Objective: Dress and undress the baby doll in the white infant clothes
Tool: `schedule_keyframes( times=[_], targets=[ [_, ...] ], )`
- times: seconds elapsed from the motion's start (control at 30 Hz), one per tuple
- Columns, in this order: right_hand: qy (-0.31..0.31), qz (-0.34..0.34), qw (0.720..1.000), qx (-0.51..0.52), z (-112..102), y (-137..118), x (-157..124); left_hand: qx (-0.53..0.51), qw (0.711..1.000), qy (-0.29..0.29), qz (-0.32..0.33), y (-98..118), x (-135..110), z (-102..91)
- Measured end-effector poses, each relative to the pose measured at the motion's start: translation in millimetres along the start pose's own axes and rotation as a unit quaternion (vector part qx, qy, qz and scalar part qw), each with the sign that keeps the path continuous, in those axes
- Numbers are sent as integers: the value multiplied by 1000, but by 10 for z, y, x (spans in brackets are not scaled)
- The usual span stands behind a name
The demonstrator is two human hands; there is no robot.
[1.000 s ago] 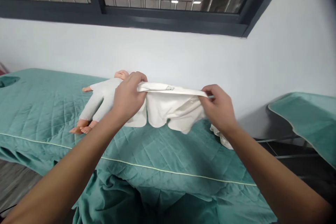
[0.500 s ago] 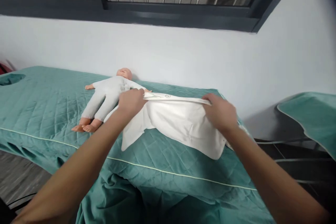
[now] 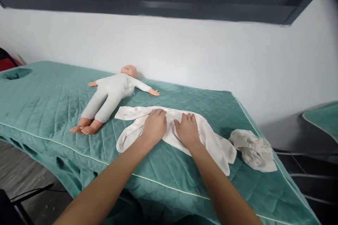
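A white baby garment with a small print on its sleeves lies loosely spread on the green quilted bed. My left hand rests palm down on its middle, fingers stretched out. Just to the right, my right hand lies flat on the same cloth, thumb apart from the fingers. Both hands hide part of the garment. Left of it, a baby doll in a pale grey suit lies on its back, arms out, head toward the wall.
A crumpled printed white cloth sits near the right end of the green bed, which has a face hole at the far left. The white wall and dark window frame run behind. Another green-covered surface stands at the right.
The garment, stretched between both hands, has come down onto the bed. My hands have moved closer together and opened on it. The crumpled cloth now shows fully; the view has shifted slightly.
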State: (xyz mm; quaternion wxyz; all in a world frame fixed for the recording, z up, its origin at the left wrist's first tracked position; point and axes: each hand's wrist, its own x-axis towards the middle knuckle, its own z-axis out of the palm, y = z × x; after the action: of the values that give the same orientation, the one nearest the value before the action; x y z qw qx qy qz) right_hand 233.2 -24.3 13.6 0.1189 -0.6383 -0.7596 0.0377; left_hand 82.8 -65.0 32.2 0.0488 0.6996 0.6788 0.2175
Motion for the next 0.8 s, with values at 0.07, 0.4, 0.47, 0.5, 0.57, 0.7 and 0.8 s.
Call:
schedule_keyframes(
  times=[0.07,0.4,0.47,0.5,0.57,0.7,0.8],
  targets=[
    [6,15,1000,-13,0,-19,18,4,1000,-27,5,36,-26,7],
    [145,-56,986,-61,-36,80,-27,19,992,23,-125,-125,214,154],
    [153,-64,984,-73,-64,135,20,0,990,25,-141,-102,355,156],
    [152,-70,983,-79,-79,163,60,-8,989,24,-144,-88,426,166],
    [139,-84,982,-91,-107,223,175,-17,989,20,-142,-69,567,206],
    [98,-84,986,-106,-115,364,504,-10,993,9,-121,-92,817,350],
    [86,-77,988,-103,-54,466,687,4,994,30,-101,-128,935,456]
  ],
)
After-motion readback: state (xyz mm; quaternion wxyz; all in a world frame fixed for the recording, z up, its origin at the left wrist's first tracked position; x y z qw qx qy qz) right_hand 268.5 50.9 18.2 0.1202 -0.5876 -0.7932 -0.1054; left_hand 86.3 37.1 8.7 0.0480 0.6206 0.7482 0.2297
